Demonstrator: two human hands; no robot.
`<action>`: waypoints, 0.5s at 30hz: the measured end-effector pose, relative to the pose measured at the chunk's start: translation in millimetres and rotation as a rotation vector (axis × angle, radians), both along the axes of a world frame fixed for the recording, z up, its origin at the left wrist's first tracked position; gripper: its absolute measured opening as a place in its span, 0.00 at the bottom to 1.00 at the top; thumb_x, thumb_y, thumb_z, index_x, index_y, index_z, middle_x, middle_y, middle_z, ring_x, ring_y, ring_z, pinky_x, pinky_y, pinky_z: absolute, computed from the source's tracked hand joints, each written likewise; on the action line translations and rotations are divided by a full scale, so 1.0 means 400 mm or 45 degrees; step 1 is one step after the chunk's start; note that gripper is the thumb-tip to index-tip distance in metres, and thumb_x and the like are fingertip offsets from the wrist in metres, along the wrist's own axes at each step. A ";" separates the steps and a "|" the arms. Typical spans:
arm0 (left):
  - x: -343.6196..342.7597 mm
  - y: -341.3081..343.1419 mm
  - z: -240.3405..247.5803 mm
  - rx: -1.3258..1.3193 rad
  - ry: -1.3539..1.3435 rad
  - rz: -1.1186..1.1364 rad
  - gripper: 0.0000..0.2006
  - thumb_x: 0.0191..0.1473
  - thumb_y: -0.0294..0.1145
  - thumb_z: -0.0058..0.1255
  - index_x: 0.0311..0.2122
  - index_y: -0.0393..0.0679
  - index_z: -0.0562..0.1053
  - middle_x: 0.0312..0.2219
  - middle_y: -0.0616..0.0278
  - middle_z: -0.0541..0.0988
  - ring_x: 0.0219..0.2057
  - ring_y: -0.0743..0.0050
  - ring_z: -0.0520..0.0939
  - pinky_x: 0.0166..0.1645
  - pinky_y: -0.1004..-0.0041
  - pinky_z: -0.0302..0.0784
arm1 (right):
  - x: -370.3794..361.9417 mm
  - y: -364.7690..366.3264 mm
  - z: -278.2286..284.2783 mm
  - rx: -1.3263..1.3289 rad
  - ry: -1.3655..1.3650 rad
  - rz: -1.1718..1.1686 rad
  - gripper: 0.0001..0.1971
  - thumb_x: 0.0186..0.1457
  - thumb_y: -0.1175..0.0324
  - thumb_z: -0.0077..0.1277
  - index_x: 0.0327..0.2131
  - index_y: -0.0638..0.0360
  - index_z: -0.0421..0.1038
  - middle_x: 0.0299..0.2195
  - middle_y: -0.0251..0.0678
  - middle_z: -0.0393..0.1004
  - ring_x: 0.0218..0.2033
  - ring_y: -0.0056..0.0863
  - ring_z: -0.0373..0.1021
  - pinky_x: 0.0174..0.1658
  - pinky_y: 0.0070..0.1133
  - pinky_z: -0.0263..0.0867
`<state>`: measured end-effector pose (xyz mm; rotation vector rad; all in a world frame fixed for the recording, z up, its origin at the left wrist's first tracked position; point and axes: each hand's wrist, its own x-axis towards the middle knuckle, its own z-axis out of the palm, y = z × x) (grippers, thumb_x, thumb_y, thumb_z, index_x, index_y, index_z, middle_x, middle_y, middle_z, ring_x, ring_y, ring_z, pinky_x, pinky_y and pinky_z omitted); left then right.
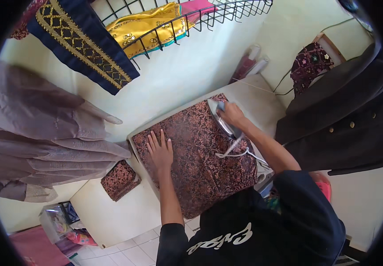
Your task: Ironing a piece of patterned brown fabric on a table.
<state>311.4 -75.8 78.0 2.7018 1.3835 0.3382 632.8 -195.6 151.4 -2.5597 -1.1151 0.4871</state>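
A dark cloth with a reddish-brown floral pattern (191,150) lies spread over the ironing table and hangs past its near edge. My left hand (160,150) rests flat on the cloth's left part, fingers spread. Toward the far right, my right hand (231,114) is wrapped round the handle of a clothes iron (221,123), which sits on the cloth with its tip pointing away from me. From the iron's rear a white cord (238,155) loops over the cloth. My fingers hide part of the handle.
A folded piece of similar cloth (120,179) lies on a white table (111,217) at the left. Greyish-mauve garments (54,128) hang on the left, a black garment (346,115) on the right. Above, a black wire rack (222,11) holds yellow fabric (151,26).
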 end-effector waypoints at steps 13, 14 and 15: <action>0.019 -0.003 0.005 -0.024 0.019 -0.021 0.27 0.66 0.50 0.32 0.67 0.55 0.56 0.67 0.48 0.51 0.68 0.49 0.51 0.69 0.50 0.44 | 0.086 0.019 -0.019 0.019 0.036 0.031 0.20 0.53 0.56 0.56 0.35 0.69 0.74 0.35 0.58 0.76 0.40 0.53 0.74 0.46 0.40 0.69; 0.018 -0.001 0.004 -0.023 0.017 -0.011 0.27 0.66 0.50 0.32 0.67 0.55 0.56 0.67 0.48 0.51 0.68 0.49 0.51 0.69 0.50 0.44 | 0.066 0.003 -0.034 0.049 0.056 0.198 0.21 0.53 0.56 0.55 0.37 0.69 0.74 0.35 0.57 0.76 0.39 0.53 0.74 0.45 0.40 0.69; -0.007 0.008 -0.001 -0.034 0.028 0.008 0.27 0.66 0.51 0.31 0.67 0.57 0.55 0.67 0.50 0.50 0.68 0.50 0.50 0.69 0.50 0.42 | 0.019 0.009 -0.001 -0.179 0.180 0.360 0.22 0.53 0.56 0.54 0.40 0.69 0.73 0.34 0.56 0.77 0.37 0.52 0.75 0.43 0.40 0.71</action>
